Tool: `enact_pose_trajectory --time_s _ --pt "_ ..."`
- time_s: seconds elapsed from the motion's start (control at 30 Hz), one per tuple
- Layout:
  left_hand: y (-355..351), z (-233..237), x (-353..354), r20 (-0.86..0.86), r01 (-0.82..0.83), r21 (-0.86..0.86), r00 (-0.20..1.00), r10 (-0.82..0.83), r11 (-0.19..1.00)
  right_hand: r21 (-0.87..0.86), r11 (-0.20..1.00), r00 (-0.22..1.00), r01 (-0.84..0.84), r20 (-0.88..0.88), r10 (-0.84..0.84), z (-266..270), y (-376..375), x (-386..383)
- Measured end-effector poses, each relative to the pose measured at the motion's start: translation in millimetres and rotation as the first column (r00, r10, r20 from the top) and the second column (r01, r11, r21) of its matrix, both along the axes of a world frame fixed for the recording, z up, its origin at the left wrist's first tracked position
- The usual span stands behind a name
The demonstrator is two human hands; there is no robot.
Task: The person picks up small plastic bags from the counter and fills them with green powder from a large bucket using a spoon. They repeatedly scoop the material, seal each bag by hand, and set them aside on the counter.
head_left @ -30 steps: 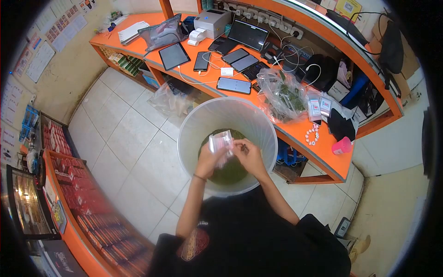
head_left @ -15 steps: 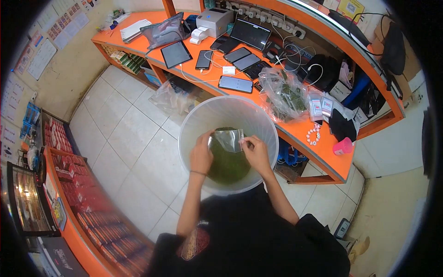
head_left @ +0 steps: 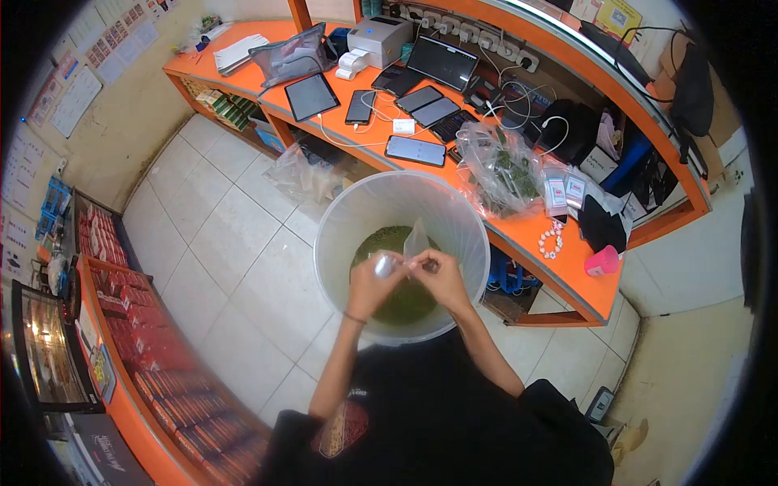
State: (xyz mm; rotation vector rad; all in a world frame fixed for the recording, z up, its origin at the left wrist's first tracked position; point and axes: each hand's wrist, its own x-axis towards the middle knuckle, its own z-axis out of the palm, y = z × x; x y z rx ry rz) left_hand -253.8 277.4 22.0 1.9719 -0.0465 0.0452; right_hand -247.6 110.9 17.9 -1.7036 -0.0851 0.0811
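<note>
Over the mouth of a large translucent tub, both my hands come together at a small clear plastic bag. My left hand is closed, its fingertips pinching the bag's near edge. A shiny, silvery-white oval patch shows at its fingers; I cannot make out what it is. My right hand pinches the bag close beside the left fingertips. The bag stands up narrow and folded, its top pointing away from me. Green, powdery or finely chopped material lies in the tub beneath, partly hidden by my hands.
An orange counter curves around the tub's far side. On it are a large plastic bag of green material, several phones, a tablet, a label printer, a bead bracelet and a pink cup. Shelves of red packets stand left.
My hands have moved together, the left one to the right. The small bag, spread flat between them before, is now bunched and turned on end. The silvery patch shows more clearly.
</note>
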Motion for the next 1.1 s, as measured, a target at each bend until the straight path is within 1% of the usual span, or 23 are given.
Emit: enact_pose_trajectory --time_s 0.03,0.07,0.13,0.17,0.23,0.27,0.33,0.37,0.43,0.47,0.53,0.57,0.63,0.67,0.73,0.77,0.83,0.87,0.93,0.97,1.03,1.07,1.1 --pt "-1 -1 -1 0.012 0.014 0.009 1.000 -0.014 1.000 -0.083 0.996 1.000 -0.018 0.010 0.019 1 0 -1" --pt "-1 -2 0 0.013 0.015 0.009 1.000 -0.016 1.000 -0.083 0.996 1.000 -0.017 0.011 0.018 0 0 -2" --pt "1 -7 1 -0.054 0.025 -0.024 0.998 -0.026 0.999 -0.028 0.996 0.995 -0.087 -0.056 0.085 -3 -1 -2" --pt "2 -12 1 -0.054 0.025 -0.024 0.998 -0.026 0.999 -0.028 0.996 0.995 -0.087 -0.057 0.085 -7 -1 -1" --pt "2 -16 2 0.009 0.027 -0.106 1.000 -0.026 0.994 0.091 0.983 0.987 -0.160 -0.018 0.163 -9 -1 1" --pt "3 -18 2 0.010 0.026 -0.107 1.000 -0.025 0.994 0.090 0.983 0.986 -0.161 -0.017 0.163 -9 -2 0" --pt "7 -11 2 -0.095 0.063 -0.095 0.993 -0.072 0.993 0.160 0.978 0.983 -0.135 -0.106 0.153 7 -2 -2" --pt "7 -12 2 -0.094 0.063 -0.096 0.993 -0.073 0.993 0.159 0.978 0.983 -0.135 -0.106 0.152 3 -2 -2" --pt "5 -15 -1 0.136 0.083 0.140 0.985 -0.102 0.987 -0.103 0.987 0.991 -0.124 0.036 0.128 -9 1 -1" --pt "1 -17 -3 0.135 0.084 0.140 0.986 -0.103 0.987 -0.103 0.987 0.991 -0.124 0.035 0.128 -15 3 -2" --pt "-8 -15 -8 0.293 -0.053 0.313 0.955 -0.043 0.948 -0.306 0.951 0.974 0.042 0.225 0.029 -19 11 -4" --pt "-6 -13 -7 0.294 -0.057 0.314 0.955 -0.040 0.948 -0.305 0.952 0.974 0.039 0.226 0.033 -20 13 -5" --pt "-4 -9 -5 0.167 -0.141 0.380 0.983 0.082 0.914 -0.340 0.928 0.946 0.154 0.323 -0.039 -19 14 -7" --pt "-3 -11 -4 0.167 -0.139 0.379 0.983 0.080 0.915 -0.340 0.927 0.945 0.156 0.323 -0.041 -18 14 -7" --pt "-3 -14 -2 0.236 -0.157 0.268 0.967 0.093 0.951 -0.303 0.948 0.968 0.102 0.250 -0.024 -10 16 -6" --pt "-4 -16 -2 0.232 -0.157 0.269 0.968 0.094 0.950 -0.303 0.948 0.969 0.099 0.246 -0.023 -7 18 -5" --pt "-9 -16 -1 0.213 -0.136 -0.012 0.968 0.135 0.991 -0.148 0.988 0.970 0.049 0.243 -0.012 0 23 -1" --pt "-9 -16 0 0.211 -0.137 -0.013 0.968 0.136 0.991 -0.149 0.988 0.971 0.048 0.241 -0.011 1 22 -1" --pt "-7 -15 3 0.115 -0.172 -0.008 0.978 0.171 0.985 -0.223 0.975 0.941 0.000 0.329 0.075 3 21 1" --pt "-3 -14 4 0.114 -0.175 -0.007 0.978 0.175 0.985 -0.222 0.975 0.942 -0.004 0.327 0.078 3 20 3" --pt "3 3 3 0.295 -0.225 0.186 0.941 0.164 0.956 -0.221 0.967 0.960 0.130 0.270 -0.067 4 18 8" --pt "5 7 4 0.292 -0.229 0.185 0.941 0.169 0.956 -0.222 0.967 0.961 0.128 0.270 -0.065 0 21 9" --pt "6 10 5 0.364 -0.081 0.143 0.931 0.024 0.986 -0.224 0.967 0.961 0.123 0.269 -0.060 -4 21 11"
